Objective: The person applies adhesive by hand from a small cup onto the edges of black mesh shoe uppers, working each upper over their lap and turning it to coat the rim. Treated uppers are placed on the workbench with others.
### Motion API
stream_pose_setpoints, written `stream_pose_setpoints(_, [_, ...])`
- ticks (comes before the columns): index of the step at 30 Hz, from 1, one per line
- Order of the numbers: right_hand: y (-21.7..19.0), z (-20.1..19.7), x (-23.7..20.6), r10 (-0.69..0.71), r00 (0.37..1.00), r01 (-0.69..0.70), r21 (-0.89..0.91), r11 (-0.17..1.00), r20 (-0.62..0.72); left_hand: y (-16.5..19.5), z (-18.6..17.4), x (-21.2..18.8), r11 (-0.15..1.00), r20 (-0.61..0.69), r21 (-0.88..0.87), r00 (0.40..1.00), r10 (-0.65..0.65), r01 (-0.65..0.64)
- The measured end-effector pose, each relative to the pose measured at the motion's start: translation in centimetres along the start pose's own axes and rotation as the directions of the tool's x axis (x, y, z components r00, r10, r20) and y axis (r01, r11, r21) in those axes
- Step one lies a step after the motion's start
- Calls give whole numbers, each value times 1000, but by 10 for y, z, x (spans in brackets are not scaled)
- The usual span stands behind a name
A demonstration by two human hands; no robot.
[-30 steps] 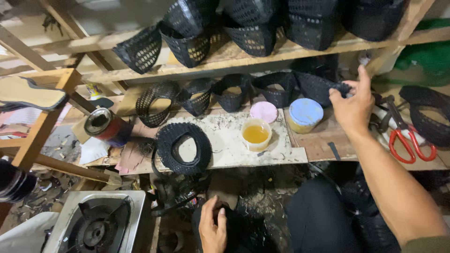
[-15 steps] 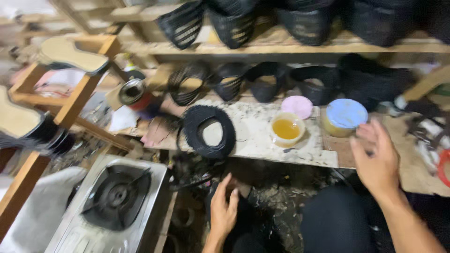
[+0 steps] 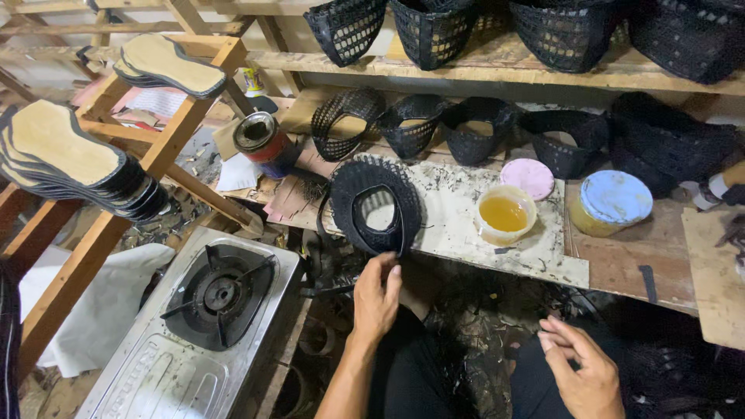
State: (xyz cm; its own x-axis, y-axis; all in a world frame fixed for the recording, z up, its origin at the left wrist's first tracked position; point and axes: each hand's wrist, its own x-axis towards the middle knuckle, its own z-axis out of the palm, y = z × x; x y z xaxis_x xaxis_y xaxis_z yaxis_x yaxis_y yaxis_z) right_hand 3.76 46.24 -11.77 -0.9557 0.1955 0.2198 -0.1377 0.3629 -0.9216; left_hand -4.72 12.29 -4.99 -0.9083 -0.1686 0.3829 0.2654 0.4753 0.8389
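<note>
Woven black shoe upper [image 3: 372, 206] lies flat on the pale work board [image 3: 497, 233], at about 10 o'clock from the middle of the view, with its lower edge hanging a little over the front of the board. I think it is put there so that it is easy to take from below. The left hand [image 3: 376, 299] is under it, at about 6 o'clock from the upper, fingers half curled and pointing up; the fingertips are at the hanging edge, but I cannot tell if they already touch it. This hand holds nothing. The right hand [image 3: 582, 368] is low at 5 o'clock, near the knee, loosely bent and also with nothing in it.

At 3 o'clock from the upper stands an open cup of yellow glue [image 3: 504, 213], with its pink lid [image 3: 528, 177] put aside just behind it, probably so the glue stays ready for use. A closed tub with a blue lid [image 3: 613, 203] is further right. More woven uppers [image 3: 473, 132] stand in a row at 12 o'clock, against the shelf, maybe waiting. A gas stove [image 3: 217, 299] is on the floor at 8 o'clock, and stacked soles [image 3: 70, 159] rest on a wooden rack [image 3: 171, 147] at 9 o'clock, away from the glue.
</note>
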Motion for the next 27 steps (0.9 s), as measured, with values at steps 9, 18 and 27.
stream_pose_setpoints(9, [-49, 21, 8, 53, 975, -91, 171, 981, 217, 3, 8, -80, 794, 127, -352, 866, -484, 495])
stream_pose_setpoints(18, [-90, 39, 11, 120, 967, -197, 362, 911, 225, 54, -6, -106, 847, 218, -109, 844, -491, 521])
stream_pose_setpoints(27, [-84, 33, 10, 246, 932, -360, 598, 716, 267, 40, -4, -108, 690, 464, -216, 695, -549, 690])
